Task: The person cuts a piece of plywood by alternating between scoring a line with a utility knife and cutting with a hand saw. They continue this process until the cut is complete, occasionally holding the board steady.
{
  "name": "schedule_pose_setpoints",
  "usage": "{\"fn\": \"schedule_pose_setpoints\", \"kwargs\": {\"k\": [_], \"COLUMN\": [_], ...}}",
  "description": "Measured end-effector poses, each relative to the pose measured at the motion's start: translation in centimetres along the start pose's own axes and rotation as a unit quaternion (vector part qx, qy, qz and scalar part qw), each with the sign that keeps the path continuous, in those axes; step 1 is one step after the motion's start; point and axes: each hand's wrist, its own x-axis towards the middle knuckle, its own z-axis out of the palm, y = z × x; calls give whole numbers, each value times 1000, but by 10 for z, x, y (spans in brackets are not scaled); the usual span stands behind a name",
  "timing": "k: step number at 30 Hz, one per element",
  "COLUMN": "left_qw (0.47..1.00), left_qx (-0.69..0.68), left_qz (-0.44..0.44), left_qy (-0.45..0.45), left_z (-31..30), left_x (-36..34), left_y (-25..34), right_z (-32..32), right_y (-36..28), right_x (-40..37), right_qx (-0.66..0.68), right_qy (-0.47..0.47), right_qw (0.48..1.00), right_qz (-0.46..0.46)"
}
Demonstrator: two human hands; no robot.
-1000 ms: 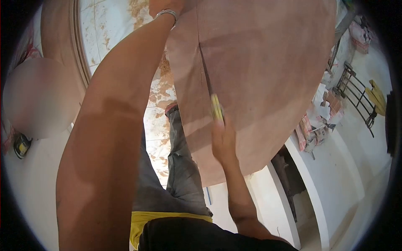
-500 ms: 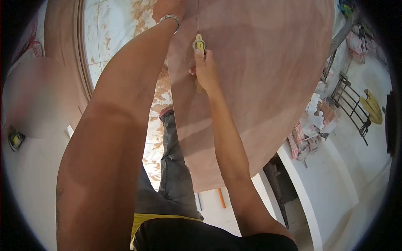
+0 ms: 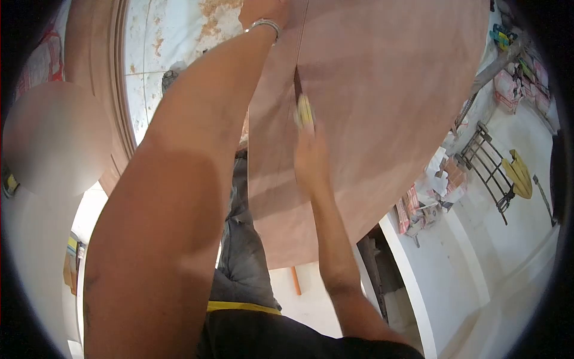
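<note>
A large brownish plywood sheet spans the middle of the view, with a thin straight cut line running down it from the top edge. My right hand is closed around the yellow handle of a handsaw, slightly blurred. The saw's dark blade stands in the sheet at the lower end of the open cut. My left hand is at the sheet's left edge near the top, a bracelet on its wrist. Its fingers are hidden, cut off by the frame.
White tiles with brown stains lie left of the sheet. Another person, blurred, is at the far left. On the right are paper sacks, a black metal rack and a yellow cloth-like thing. An orange stick shows below the sheet.
My right hand has drawn the saw back toward me, and more of its dark blade shows. The view has shifted somewhat; my left hand stays near the top.
</note>
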Motion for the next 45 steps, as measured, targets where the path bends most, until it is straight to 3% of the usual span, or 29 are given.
{"fn": "schedule_pose_setpoints", "kwargs": {"k": [2,4,6,8,9,11,13,14,15,16,17,19,20,23,24,26,30,32,39,41,42,44,45], "left_qw": [1000,1000,1000,1000,1000,1000,1000,1000,1000,1000,999,999,999,1000,1000,1000,998,994,999,998,998,997,997], "left_qx": [2,-4,-4,3,-1,-2,4,6,13,19,25,23,25,8,8,4,13,4,21,29,20,1,18], "left_qz": [-9,2,5,1,5,15,6,1,10,17,24,38,39,16,15,18,44,66,25,44,55,70,61], "left_qy": [-4,8,8,-1,-4,-10,-6,-9,-4,3,13,6,-5,9,8,6,33,85,19,20,28,40,32], "left_z": [-2,0,0,1,0,-3,-5,-4,0,3,5,4,5,0,-1,1,11,23,9,13,13,17,18], "left_x": [-3,-2,-1,0,-1,-2,-3,-7,-6,-3,0,7,4,-2,-3,-1,-1,12,0,9,9,6,4], "left_y": [7,4,4,3,2,2,6,6,3,-1,-3,-3,-8,2,0,0,-12,-14,-7,-11,-9,-10,-14], "right_z": [18,28,24,-5,-22,-40,-31,-13,0,33,38,44,44,-11,-25,-18,51,64,46,33,25,6,-12], "right_y": [-14,-10,3,10,6,7,13,22,10,32,18,19,24,39,42,49,53,52,34,36,42,58,55], "right_x": [75,80,53,-35,-76,-117,-115,-80,-29,23,72,83,76,-117,-147,-136,32,67,62,9,-29,-111,-148], "right_qx": [3,46,83,101,11,3,118,43,34,-8,51,105,129,60,15,62,86,85,164,154,207,72,105], "right_qy": [-46,17,43,-4,-68,-74,-7,-5,-27,57,7,3,-1,-23,-65,-32,78,103,47,39,-9,4,-20], "right_qw": [998,999,995,995,979,988,992,999,994,998,999,994,991,987,978,987,993,986,985,987,972,991,972], "right_qz": [30,-7,-29,8,191,138,44,30,104,-6,5,17,33,146,196,145,-16,-97,4,-9,113,115,207]}}
